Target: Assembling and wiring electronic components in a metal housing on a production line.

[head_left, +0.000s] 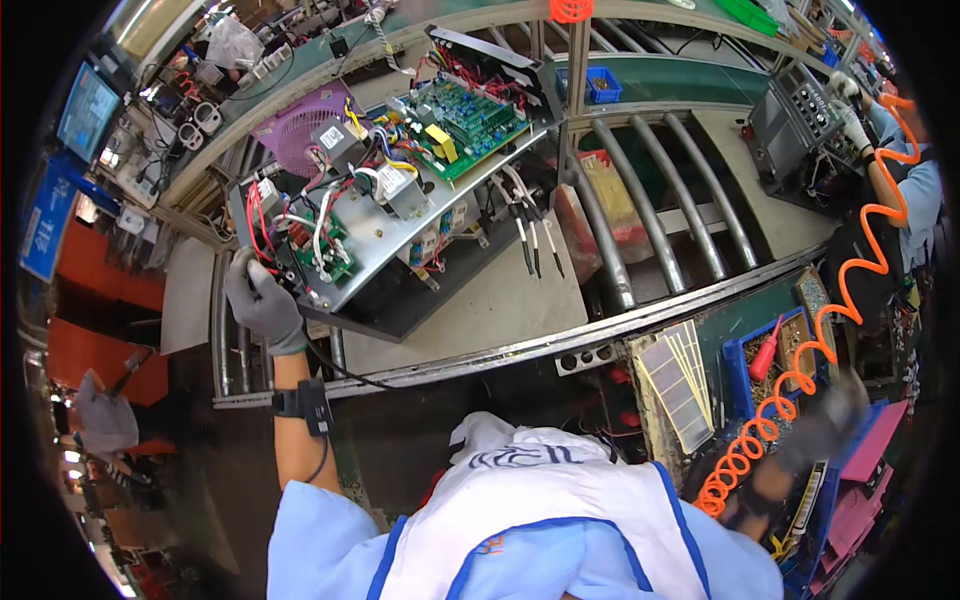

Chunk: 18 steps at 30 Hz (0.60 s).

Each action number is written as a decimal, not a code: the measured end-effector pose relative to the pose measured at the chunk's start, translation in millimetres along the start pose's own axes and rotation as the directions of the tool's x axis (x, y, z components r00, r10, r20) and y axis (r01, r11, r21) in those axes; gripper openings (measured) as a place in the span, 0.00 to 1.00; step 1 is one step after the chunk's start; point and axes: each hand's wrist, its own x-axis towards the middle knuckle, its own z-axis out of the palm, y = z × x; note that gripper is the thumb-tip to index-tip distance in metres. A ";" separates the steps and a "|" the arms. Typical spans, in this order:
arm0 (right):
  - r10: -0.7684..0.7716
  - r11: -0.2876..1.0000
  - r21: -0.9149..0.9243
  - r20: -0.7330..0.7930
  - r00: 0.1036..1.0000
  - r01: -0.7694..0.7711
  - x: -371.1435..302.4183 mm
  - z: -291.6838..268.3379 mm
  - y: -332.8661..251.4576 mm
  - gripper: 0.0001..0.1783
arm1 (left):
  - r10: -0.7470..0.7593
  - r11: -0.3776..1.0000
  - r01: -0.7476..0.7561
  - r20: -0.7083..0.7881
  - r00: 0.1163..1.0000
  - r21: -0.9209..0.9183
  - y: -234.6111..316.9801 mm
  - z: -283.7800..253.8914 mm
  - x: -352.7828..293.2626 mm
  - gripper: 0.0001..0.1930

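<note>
An open machine chassis lies tilted on the conveyor, with a metal plate carrying a green circuit board, wires and a purple fan. My left hand, in a grey glove, grips the near left corner of this chassis, beside red wires. Several loose cable ends hang from its right side. Far to the right, my gloved right hand is smeared by motion, so its fingers cannot be made out. It is close to the orange coiled hose and a blue bin holding pink sheets.
Steel rollers run right of the chassis. A blue tray holds small parts and a red-handled tool; label sheets lie beside it. At the right, a co-worker handles another dark unit. A screen stands left.
</note>
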 end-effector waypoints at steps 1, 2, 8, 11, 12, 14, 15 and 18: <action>-0.010 0.991 0.131 0.246 0.969 -0.023 -6.9 69.1 -18.6 0.17 | 0.024 0.999 -0.024 0.000 1.000 0.025 9.8 -5.3 -0.6 0.08; -0.073 0.970 0.237 0.489 0.869 -0.052 -5.5 142.1 -57.0 0.20 | 0.035 0.998 -0.036 0.014 0.999 0.052 10.7 -8.4 -0.8 0.08; 0.046 0.941 0.150 0.832 0.552 -0.305 -51.0 456.2 -31.1 0.33 | 0.061 0.992 -0.069 0.085 0.994 0.102 23.2 -19.2 1.8 0.08; 0.181 0.862 0.122 0.832 0.524 -0.492 -59.9 544.8 32.2 0.14 | 0.129 0.990 -0.134 0.101 0.987 0.052 29.6 -7.8 5.5 0.09; 0.192 0.894 0.090 0.809 0.556 -0.440 -70.4 553.5 22.4 0.13 | 0.124 0.988 -0.133 0.113 0.986 0.077 25.4 -12.1 5.7 0.09; 0.279 0.895 -0.009 0.792 0.542 -0.447 -73.0 543.6 -2.9 0.11 | 0.095 0.988 -0.109 0.128 0.987 0.106 11.2 -14.9 8.9 0.09; 0.354 0.858 -0.073 0.801 0.482 -0.509 -74.4 529.3 -27.0 0.11 | 0.078 0.989 -0.093 0.136 0.988 0.111 4.8 -18.7 8.8 0.09; 0.178 0.982 -0.092 0.722 0.669 -0.162 -89.1 468.4 -20.0 0.13 | 0.020 0.996 -0.007 0.137 0.990 -0.089 -18.8 -26.8 28.4 0.09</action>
